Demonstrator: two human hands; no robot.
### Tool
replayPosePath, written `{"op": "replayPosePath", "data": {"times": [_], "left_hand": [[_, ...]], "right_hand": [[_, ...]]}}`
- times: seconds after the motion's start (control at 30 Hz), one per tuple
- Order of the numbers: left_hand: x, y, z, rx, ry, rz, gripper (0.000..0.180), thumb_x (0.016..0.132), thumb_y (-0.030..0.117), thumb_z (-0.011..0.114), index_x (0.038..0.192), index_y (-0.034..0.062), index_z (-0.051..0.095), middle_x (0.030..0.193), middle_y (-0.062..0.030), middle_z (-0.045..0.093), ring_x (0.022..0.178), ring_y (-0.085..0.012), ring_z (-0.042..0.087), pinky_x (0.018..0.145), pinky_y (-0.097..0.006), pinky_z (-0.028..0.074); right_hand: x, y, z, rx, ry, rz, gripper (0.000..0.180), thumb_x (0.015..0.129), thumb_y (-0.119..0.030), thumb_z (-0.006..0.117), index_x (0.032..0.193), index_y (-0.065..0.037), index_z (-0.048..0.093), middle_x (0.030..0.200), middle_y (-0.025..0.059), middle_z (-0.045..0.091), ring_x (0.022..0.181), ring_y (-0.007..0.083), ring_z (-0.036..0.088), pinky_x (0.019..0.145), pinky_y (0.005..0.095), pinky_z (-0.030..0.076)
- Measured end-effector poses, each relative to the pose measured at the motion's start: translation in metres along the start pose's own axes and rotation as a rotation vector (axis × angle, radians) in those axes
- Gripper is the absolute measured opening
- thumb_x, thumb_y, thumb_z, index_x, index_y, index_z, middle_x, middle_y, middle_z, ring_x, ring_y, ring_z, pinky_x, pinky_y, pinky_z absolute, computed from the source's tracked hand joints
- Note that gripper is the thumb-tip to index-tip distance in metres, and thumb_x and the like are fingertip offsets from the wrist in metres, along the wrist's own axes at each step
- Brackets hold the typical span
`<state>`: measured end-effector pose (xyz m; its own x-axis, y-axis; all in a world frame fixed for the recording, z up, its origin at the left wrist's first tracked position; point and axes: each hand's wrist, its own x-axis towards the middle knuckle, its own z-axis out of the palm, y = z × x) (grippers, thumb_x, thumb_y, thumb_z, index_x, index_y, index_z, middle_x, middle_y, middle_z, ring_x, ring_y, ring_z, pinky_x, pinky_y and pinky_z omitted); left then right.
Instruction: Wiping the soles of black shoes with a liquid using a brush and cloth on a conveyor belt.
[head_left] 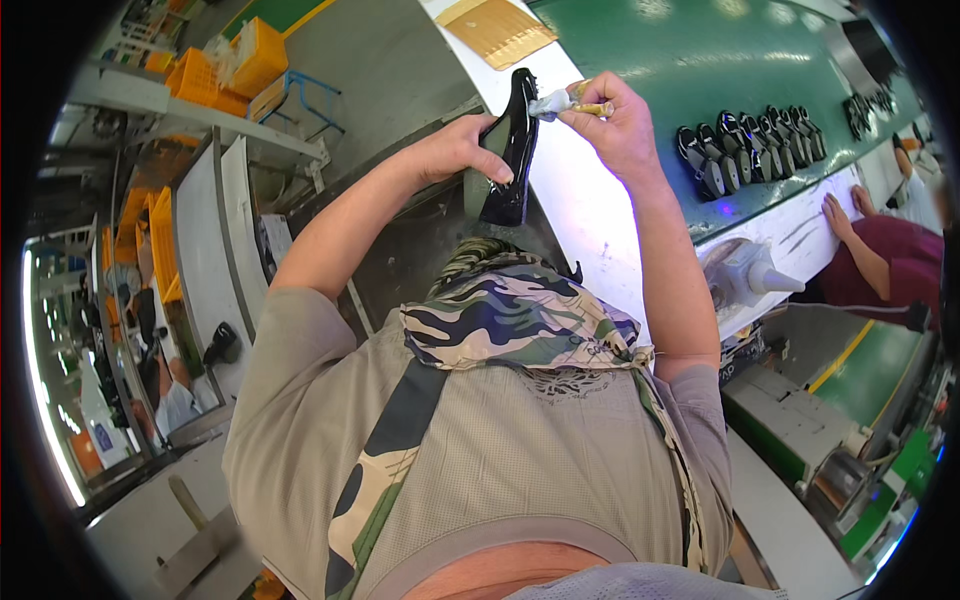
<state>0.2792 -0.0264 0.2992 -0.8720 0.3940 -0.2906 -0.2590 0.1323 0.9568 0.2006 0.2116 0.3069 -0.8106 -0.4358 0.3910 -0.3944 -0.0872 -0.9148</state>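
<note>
The left hand (458, 150) has its fingers around a shiny black shoe (518, 150) by the white tabletop (590, 215), likely keeping it steady; the right hand (622, 125) pinches a stick (601, 109) near its edge.

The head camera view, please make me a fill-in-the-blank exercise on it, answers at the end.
1. The left hand holds a shiny ____ shoe.
2. The small tool in the right hand is to the ____ of that shoe.
3. A row of shoes sits on a ____ surface.
4. The apron has a ____ pattern.

Missing words: black; right; green; camouflage.
</note>
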Motion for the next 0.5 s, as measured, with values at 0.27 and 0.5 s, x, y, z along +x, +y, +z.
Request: {"op": "replayPosePath", "data": {"times": [0.27, 0.5], "left_hand": [[-0.04, -0.019, -0.029, -0.367, 0.163, -0.072, 0.052, 0.069, 0.011, 0.078, 0.115, -0.0035, 0.058, 0.097, -0.0098, 0.066, 0.085, -0.0185, 0.065, 0.081, -0.032, 0.054], [-0.063, -0.033, -0.051, -0.541, 0.301, -0.089, 0.045, 0.076, 0.012, 0.074, 0.115, -0.0029, 0.059, 0.103, -0.0124, 0.068, 0.09, -0.021, 0.067, 0.084, -0.036, 0.055]], "right_hand": [[0.003, 0.004, 0.06, 0.09, -0.171, 0.087, 0.022, 0.074, 0.002, 0.073, 0.08, -0.003, 0.052, 0.09, 0.009, 0.066, 0.085, 0.0139, 0.058, 0.077, 0.0288, 0.048], [0.003, 0.001, 0.082, 0.123, -0.339, 0.207, 0.023, 0.076, 0.001, 0.073, 0.08, -0.005, 0.051, 0.099, 0.0115, 0.063, 0.089, 0.013, 0.056, 0.081, 0.0279, 0.045]]}}
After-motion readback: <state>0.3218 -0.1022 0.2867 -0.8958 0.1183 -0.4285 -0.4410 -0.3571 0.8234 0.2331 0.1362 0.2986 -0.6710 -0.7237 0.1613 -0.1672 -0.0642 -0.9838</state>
